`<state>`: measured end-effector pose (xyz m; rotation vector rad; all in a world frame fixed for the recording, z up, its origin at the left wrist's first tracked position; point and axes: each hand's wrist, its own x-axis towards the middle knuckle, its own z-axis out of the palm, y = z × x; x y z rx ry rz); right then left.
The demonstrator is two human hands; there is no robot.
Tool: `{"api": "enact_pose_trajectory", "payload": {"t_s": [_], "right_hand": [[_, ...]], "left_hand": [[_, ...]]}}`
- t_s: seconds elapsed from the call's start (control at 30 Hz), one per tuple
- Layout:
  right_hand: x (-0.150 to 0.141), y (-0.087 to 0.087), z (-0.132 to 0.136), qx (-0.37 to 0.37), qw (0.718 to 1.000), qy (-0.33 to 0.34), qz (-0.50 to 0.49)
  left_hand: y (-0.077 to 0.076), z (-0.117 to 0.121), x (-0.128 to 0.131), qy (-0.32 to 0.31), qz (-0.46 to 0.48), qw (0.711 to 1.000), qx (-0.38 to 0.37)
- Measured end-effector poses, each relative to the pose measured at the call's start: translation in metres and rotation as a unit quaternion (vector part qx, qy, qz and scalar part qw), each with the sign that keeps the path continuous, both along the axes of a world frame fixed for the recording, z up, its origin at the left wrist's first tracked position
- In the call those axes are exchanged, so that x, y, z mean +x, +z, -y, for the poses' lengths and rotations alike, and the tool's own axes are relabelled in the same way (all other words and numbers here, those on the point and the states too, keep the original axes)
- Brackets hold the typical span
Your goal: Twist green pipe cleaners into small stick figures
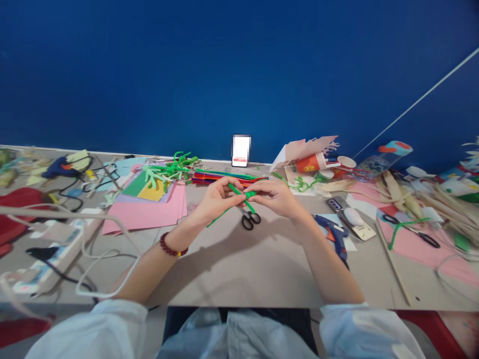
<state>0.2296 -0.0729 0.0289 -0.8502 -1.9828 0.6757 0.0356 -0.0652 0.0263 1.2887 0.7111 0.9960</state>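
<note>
Both forearms [149, 267] are angled inward, so the left hand [220, 199] and right hand [276, 197] basically meet out front, fingers [264, 186] bent in a little pinch.

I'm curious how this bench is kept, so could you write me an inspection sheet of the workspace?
Surface: pale table, loaded along the back and both ends.
Work things: green pipe cleaner, partly coiled; black-handled scissors nearer the person; bundle of coloured pipe cleaners beyond.
Clutter: pink sheets at left; red paper cup, blue glue gun and wooden stick at right.
Hands: left hand and right hand both pinch the green pipe cleaner.
Cables: white cable loops near a power strip at left.
Surroundings: blue wall beyond the table; phone upright before it, screen blurred.
</note>
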Motion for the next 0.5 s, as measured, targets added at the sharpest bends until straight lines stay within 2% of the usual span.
{"api": "enact_pose_trajectory", "payload": {"t_s": [0.2, 0.37, 0.5], "right_hand": [[0.004, -0.004, -0.003, -0.137, 0.988, 0.051, -0.06], [0.01, -0.004, -0.005, -0.13, 0.989, 0.037, -0.056], [0.013, -0.004, -0.006, -0.132, 0.99, 0.028, -0.049]], "left_hand": [[0.0, 0.0, -0.002, 0.005, -0.017, 0.999, 0.032], [-0.004, 0.0, -0.002, 0.024, -0.051, 0.996, 0.069], [-0.01, -0.002, -0.002, 0.019, -0.045, 0.998, 0.036]]}}
